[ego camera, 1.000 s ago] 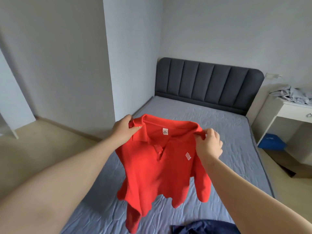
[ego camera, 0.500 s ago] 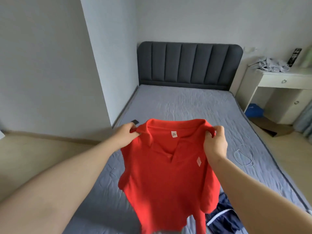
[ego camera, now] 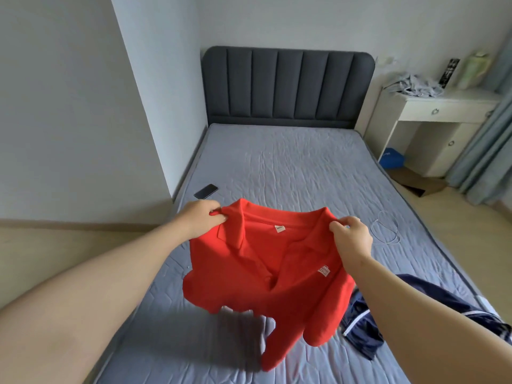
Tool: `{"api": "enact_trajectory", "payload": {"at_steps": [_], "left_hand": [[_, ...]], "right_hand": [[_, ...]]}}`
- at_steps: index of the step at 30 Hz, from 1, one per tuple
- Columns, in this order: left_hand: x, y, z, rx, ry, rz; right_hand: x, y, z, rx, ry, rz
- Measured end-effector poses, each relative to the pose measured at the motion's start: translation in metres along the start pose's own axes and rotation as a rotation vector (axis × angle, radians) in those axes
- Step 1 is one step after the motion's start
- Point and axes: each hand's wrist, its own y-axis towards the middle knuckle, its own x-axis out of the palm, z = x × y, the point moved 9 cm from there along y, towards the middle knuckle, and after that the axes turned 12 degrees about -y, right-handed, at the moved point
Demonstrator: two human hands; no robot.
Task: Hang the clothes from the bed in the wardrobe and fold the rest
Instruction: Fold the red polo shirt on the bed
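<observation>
Left grip (ego camera: 201, 220) and right grip (ego camera: 352, 236) each pinch a shoulder of the red polo shirt (ego camera: 266, 273), collar up, front facing the person. It hangs over the bed's (ego camera: 291, 167) near end, a navy garment (ego camera: 360, 328) crumpled just beside it.

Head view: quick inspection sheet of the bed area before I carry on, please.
Surface: grey quilted bed, wrinkled.
Job's things: red polo shirt held up over the bed; navy garment crumpled near the right edge.
Clutter: phone by the bed's left edge.
Grips: left hand and right hand each pinch a shirt shoulder.
Cables: thin white cable looped on the bed's right side.
Surroundings: dark headboard; white desk bearing crumpled grey cloth; curtain; no wardrobe in view.
</observation>
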Motion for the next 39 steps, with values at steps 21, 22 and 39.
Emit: {"api": "enact_trajectory", "payload": {"at_steps": [21,22,39], "left_hand": [[0.063,0.069,-0.072,-0.271,0.052,-0.117],[0.082,0.077,-0.088,-0.301,0.088,-0.118],[0.281,0.193,-0.222,-0.496,-0.079,-0.096]], "right_hand": [[0.089,0.082,0.046,0.075,-0.277,-0.215],[0.106,0.09,0.063,0.089,-0.315,-0.239],[0.311,0.199,0.185,0.077,-0.13,-0.478]]}}
